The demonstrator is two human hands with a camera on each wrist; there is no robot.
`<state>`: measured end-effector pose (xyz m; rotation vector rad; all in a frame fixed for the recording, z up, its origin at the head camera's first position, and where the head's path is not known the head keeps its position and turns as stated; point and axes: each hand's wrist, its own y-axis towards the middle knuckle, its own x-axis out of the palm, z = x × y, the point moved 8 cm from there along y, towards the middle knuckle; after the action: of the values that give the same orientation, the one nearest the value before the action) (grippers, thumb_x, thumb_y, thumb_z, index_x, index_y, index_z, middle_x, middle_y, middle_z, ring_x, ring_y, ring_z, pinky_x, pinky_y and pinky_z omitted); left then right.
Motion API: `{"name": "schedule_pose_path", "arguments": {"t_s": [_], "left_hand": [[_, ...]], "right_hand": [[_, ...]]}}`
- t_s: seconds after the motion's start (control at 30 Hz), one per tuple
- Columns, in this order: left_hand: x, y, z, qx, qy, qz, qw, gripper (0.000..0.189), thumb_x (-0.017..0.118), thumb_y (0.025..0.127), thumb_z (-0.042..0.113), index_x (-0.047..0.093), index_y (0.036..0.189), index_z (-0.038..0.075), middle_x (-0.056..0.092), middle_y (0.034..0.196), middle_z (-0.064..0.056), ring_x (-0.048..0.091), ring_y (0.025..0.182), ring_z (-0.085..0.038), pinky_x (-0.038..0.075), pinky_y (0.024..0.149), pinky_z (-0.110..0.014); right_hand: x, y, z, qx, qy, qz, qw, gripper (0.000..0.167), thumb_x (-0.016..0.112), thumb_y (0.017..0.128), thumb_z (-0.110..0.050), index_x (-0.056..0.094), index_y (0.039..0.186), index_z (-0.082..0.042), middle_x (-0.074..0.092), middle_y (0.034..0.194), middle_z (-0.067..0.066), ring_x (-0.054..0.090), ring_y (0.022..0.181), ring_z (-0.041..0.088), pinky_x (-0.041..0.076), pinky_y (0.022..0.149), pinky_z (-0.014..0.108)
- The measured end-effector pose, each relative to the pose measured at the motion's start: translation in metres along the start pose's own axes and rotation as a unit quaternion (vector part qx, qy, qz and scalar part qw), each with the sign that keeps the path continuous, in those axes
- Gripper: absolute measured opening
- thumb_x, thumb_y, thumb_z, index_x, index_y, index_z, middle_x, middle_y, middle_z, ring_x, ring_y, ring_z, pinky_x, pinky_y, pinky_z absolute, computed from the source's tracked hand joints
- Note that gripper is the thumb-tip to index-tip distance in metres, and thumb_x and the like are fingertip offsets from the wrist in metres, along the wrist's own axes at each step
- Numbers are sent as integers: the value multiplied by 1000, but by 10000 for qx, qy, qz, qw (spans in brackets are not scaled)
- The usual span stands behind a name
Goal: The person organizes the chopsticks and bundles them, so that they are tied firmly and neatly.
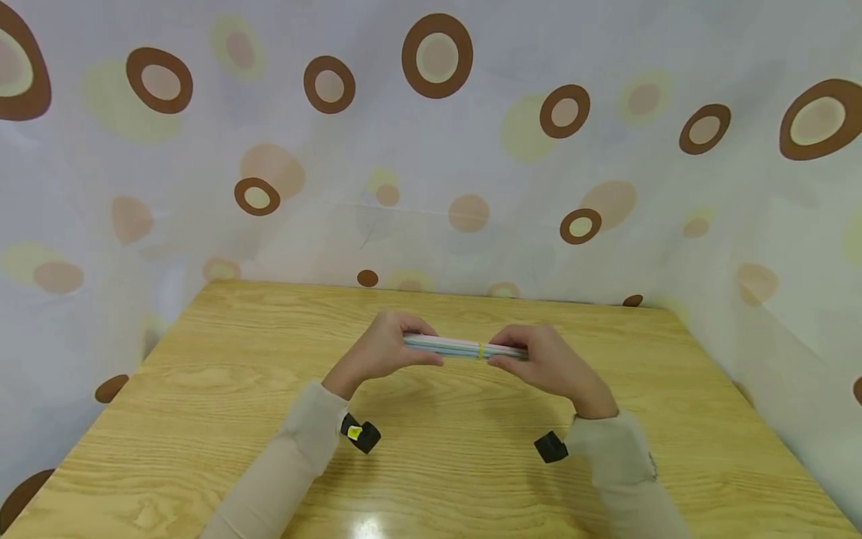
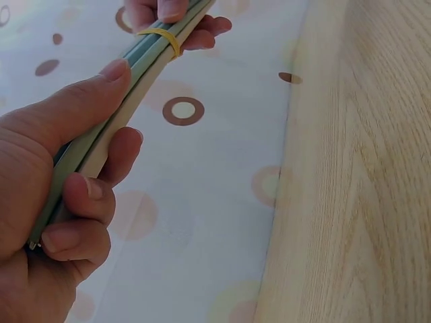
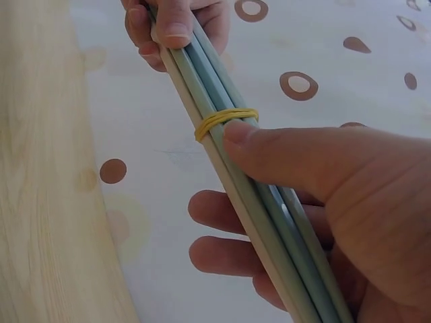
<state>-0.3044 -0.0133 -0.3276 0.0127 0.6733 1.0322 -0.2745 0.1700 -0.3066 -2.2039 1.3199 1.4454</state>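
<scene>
A bundle of slim pastel pencils (image 1: 441,345), in green, blue and pale pink, is held level above the wooden table. A yellow rubber band (image 3: 215,121) is wrapped around them, right of the middle in the head view. My left hand (image 1: 387,348) grips the left end, thumb along the near side and fingers curled beneath, as the left wrist view shows. At the right end, my right hand (image 1: 555,363) holds the bundle between thumb and fingers. In the right wrist view its thumb tip lies right at the band. The palms partly hide both ends.
The wood-grain table (image 1: 202,419) spreads under both arms. A white cloth (image 1: 431,150) with brown and pastel circles hangs behind it and along both sides. Small black devices (image 1: 551,448) sit at both wrists by the beige sleeves (image 1: 616,449).
</scene>
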Motion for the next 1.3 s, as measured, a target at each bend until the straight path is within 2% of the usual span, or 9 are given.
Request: {"name": "schedule_pose_path", "arguments": {"t_s": [0.3,0.37,0.53,0.77,0.87,0.97,1.13,1.23,1.3], "left_hand": [[0,0,4,122,39,145,9998,18,83,75,18,76,90,10,72,84,-1,60,67,-11,50,60,-25],[2,-1,4,163,59,150,9997,18,83,75,17,76,90,10,72,84,-1,60,67,-10,50,60,-24],[14,-1,8,430,270,-92,9987,22,82,77,23,75,92,9,73,86,-3,60,67,-6,50,61,-23],[13,1,3,272,339,-143,9990,23,82,77,26,75,93,12,73,87,0,61,69,-7,50,62,-23],[5,1,-1,182,324,-20,9993,23,83,76,26,75,94,13,72,87,1,61,70,-9,51,63,-24],[-4,0,-6,125,389,189,9990,23,84,74,24,75,93,15,71,86,2,61,70,-10,51,63,-25],[-13,-2,-8,159,436,329,9984,24,85,73,24,75,93,14,72,85,1,62,70,-10,52,62,-26],[-17,-3,-10,80,439,401,9982,26,85,73,27,75,93,15,72,86,2,63,71,-10,52,63,-26],[-20,-3,-12,-10,350,496,9982,26,86,72,26,75,93,15,72,86,1,63,71,-10,52,64,-27]], "right_hand": [[10,10,-12,-252,-440,287,9983,13,73,85,-13,70,96,-7,66,78,-2,42,54,-1,42,54,22],[15,13,-16,-255,-461,230,9983,14,73,86,-13,70,98,-7,66,79,-1,39,53,-1,40,53,21],[31,18,-24,-377,-225,-205,9988,18,69,89,-15,69,105,-6,69,86,2,39,53,-2,40,54,20],[26,16,-19,-339,-282,-257,9987,28,69,89,-19,65,113,-5,71,91,3,47,57,-3,45,59,21],[17,11,-9,-198,-381,-121,9990,27,72,88,-20,64,110,-6,69,85,0,49,58,-2,45,58,22],[7,5,2,-16,-446,55,9990,17,72,87,-19,65,100,-11,66,77,-6,47,56,0,43,56,23],[-5,-4,21,438,-385,-9,9983,10,69,90,-27,68,92,-17,63,76,-8,48,58,3,44,58,24],[-11,-9,35,871,66,-70,9962,14,67,91,-29,71,97,-16,66,83,-3,49,58,6,45,57,26],[-15,-11,43,1078,597,58,9924,16,67,92,-25,70,101,-13,66,89,3,51,56,9,44,54,27]]}}
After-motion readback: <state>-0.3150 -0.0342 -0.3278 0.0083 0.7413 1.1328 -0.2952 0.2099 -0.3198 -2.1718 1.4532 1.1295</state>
